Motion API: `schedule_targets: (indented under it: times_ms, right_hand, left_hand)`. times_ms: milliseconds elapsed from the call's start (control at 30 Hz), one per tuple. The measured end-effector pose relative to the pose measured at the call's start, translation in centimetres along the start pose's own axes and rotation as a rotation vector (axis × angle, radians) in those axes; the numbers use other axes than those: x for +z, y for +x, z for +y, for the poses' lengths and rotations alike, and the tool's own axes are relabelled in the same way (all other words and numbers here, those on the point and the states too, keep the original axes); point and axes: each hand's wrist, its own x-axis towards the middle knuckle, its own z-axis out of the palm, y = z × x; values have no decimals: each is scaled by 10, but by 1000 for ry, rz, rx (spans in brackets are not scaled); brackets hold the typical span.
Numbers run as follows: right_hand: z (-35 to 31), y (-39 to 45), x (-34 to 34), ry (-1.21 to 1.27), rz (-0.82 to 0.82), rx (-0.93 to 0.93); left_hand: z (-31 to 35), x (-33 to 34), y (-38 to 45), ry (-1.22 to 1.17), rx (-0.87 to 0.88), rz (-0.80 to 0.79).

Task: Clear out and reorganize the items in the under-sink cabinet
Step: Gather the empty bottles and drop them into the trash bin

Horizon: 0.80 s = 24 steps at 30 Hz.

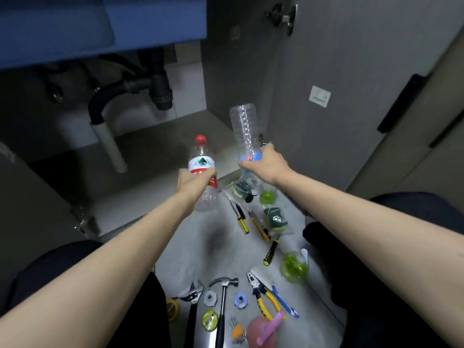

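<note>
My left hand (pixel 192 183) is wrapped around a clear bottle with a red cap (pixel 202 169), my fingers curled tight over its red and white label, the cap pointing up and away from me. My right hand (pixel 265 167) grips a second clear bottle (pixel 244 129) around its blue label band; this one is turned upside down, its ribbed base up in the air and its neck hidden below my hand. Both bottles are held out in front of the open cabinet (pixel 155 151), whose grey floor lies just beyond them, with the black drain pipe (pixel 160 81) hanging under the blue sink (pixel 75 28) at the back. On the floor between my knees lie the things already out: a yellow-handled screwdriver (pixel 241 219), a yellow utility knife (pixel 258 226), packets of green sponges (pixel 275 218), two green plastic pieces (pixel 293 267), a hammer (pixel 222 305), a wrench (pixel 192 297), yellow pliers (pixel 261 295), a blue-handled brush (pixel 278 292) touching the pliers, and a pink object (pixel 266 330) at the bottom edge, too blurred to name. The cabinet door (pixel 351 71) stands open at my right.
</note>
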Motion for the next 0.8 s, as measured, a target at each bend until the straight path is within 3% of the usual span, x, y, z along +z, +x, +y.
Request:
schedule_targets:
  times_ms: [200,400,533,700,800]
  right_hand:
    - [-29,-34,-117,231,151,-134]
    - [31,-128,-203,453,345,-203]
    - [122,-214,-229,405,460,-77]
    - [228,-317,-235,173,630,215]
    - [278,-365,-227,83,697,391]
  left_hand:
    - [91,23,-69,-155,239,-127]
    - [141,67,-164,-290,412,-383]
    - [119,124,-247,-286,465,-554]
    - [65,208,-331,-255,290,-846]
    - [36,247,-355,-147,175,-940]
